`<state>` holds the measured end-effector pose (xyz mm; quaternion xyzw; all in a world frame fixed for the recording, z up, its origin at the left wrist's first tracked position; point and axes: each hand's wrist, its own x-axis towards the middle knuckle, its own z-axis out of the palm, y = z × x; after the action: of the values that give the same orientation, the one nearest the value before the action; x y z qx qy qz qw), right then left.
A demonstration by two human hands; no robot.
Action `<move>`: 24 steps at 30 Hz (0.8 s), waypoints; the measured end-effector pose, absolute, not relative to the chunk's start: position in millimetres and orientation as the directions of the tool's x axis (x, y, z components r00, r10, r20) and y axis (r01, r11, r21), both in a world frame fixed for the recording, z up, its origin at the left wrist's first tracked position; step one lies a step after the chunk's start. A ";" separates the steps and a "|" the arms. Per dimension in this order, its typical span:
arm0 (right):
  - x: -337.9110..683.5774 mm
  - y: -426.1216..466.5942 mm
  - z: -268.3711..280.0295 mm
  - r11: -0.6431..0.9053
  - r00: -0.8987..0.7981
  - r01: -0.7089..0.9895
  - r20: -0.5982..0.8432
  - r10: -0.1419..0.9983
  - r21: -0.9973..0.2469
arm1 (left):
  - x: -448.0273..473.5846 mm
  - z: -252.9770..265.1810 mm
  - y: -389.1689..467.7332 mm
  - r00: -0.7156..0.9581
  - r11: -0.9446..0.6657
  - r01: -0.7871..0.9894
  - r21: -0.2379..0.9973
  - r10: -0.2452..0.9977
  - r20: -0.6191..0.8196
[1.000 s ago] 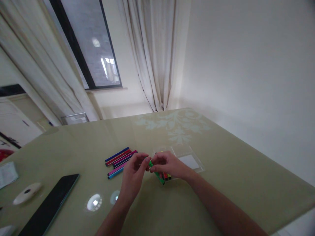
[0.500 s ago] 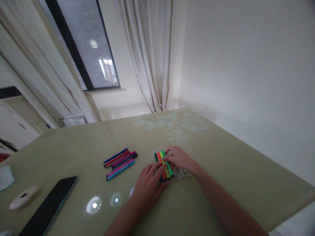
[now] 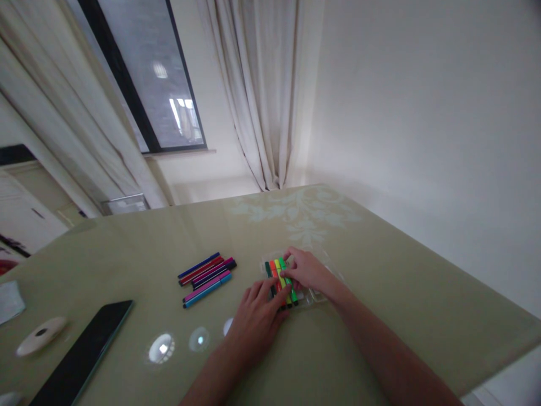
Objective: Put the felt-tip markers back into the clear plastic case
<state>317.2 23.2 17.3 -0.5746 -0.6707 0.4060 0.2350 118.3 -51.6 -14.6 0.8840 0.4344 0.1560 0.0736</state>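
Note:
A clear plastic case [image 3: 323, 259] lies on the table with several markers side by side in it. Among them are a dark green marker [image 3: 267, 269], an orange marker [image 3: 273, 270], a yellow marker [image 3: 278, 264] and a light green marker [image 3: 293, 294]. My left hand [image 3: 257, 316] lies over their near ends, fingers stretched out, the fingertips touching the markers. My right hand [image 3: 308, 273] reaches in from the right, with thumb and index finger closed about the upper part of the light green marker. Its other fingers are curled under and partly hidden.
Several loose markers [image 3: 207, 274], blue, red, purple, pink and light blue, lie left of the case. Nearer the left side are a black phone or tablet [image 3: 84, 349], a white oval object [image 3: 41, 336] and a pale tissue-like piece [image 3: 10, 301]. A wall [image 3: 422, 141] borders the table's right edge.
Both hands stay almost in place at the case. The left fingers shift slightly over the markers' near ends; the loose markers have not moved.

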 end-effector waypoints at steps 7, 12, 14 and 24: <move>316.6 21.7 15.5 -0.028 -0.197 0.583 -0.175 0.965 -0.812 | 123.1 -8.6 -52.3 0.556 -0.595 0.771 0.225 0.802 0.218; 317.4 22.1 15.9 -0.072 -0.200 0.550 -0.216 0.956 -0.832 | 124.4 -8.9 -51.2 0.571 -0.616 0.748 0.247 0.787 0.235; 318.1 22.5 16.4 -0.078 -0.196 0.550 -0.220 0.956 -0.831 | 118.1 -7.0 -47.2 0.547 -0.605 0.737 0.302 0.796 0.260; 315.4 22.1 13.2 -0.039 -0.234 0.557 -0.201 0.951 -0.829 | 60.7 12.3 -25.5 -0.039 0.030 0.999 0.038 0.969 0.245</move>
<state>315.4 22.1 13.2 -0.5758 -0.6550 0.4334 0.2272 60.7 -25.5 12.3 0.6891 0.7138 0.0995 -0.0754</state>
